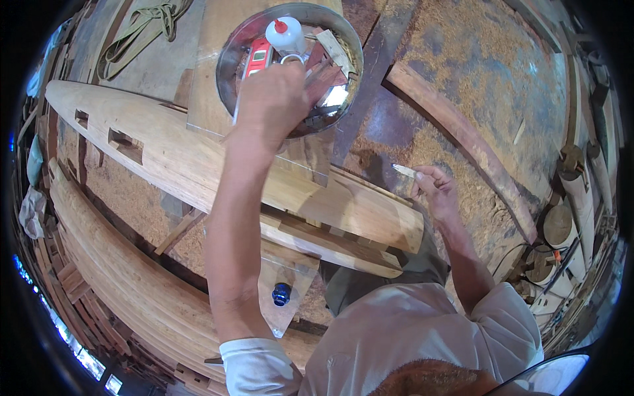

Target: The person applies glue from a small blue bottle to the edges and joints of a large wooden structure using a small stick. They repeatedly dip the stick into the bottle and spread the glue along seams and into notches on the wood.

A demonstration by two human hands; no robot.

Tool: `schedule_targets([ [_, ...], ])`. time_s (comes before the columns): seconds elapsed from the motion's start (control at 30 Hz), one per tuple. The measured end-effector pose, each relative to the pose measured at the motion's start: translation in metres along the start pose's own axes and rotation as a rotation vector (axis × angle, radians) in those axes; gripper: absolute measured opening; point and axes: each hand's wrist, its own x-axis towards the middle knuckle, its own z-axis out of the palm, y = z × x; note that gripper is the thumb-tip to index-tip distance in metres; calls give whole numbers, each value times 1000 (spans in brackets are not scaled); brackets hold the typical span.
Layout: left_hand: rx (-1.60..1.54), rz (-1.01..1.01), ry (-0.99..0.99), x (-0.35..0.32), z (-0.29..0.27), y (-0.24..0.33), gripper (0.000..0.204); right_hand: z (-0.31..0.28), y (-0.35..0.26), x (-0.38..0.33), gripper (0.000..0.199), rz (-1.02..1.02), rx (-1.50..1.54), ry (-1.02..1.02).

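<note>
My left hand [272, 105] reaches up into a round metal basin [228, 63], its fingers closed around something inside that the hand hides. In the basin stand a white squeeze bottle with a red tip [286, 33], a red spirit level [259, 56] and a few wood scraps. My right hand [434, 190] is held out to the right over the sawdust, pinching a small flat wooden sliver [403, 170]. A long curved wooden beam with cut mortises [165, 148] lies across the middle, below the basin.
More curved planks [125, 277] lie stacked at the left. A curved wooden strip [462, 138] rests on the sawdust-covered floor at the right. A blue bottle cap [281, 294] sits low in the middle. Rope [139, 30] lies at the top left, and round wooden pieces [561, 224] at the right.
</note>
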Motion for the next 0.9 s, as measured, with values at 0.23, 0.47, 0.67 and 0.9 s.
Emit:
schedule_targets([
  [0.23, -67, 51, 172, -7, 32, 11, 29, 0, 3, 1, 15, -13, 24, -18],
  [0.47, -227, 0, 242, 5, 0, -15, 35, -5, 4, 4, 17, -19, 41, -29],
  [0.67, -42, -20, 94, 19, 14, -15, 22, -1, 3, 6, 18, 12, 76, -26],
  [0.9, -98, -61, 186, 6, 20, 3, 23, -10, 3, 3, 19, 18, 52, 11],
])
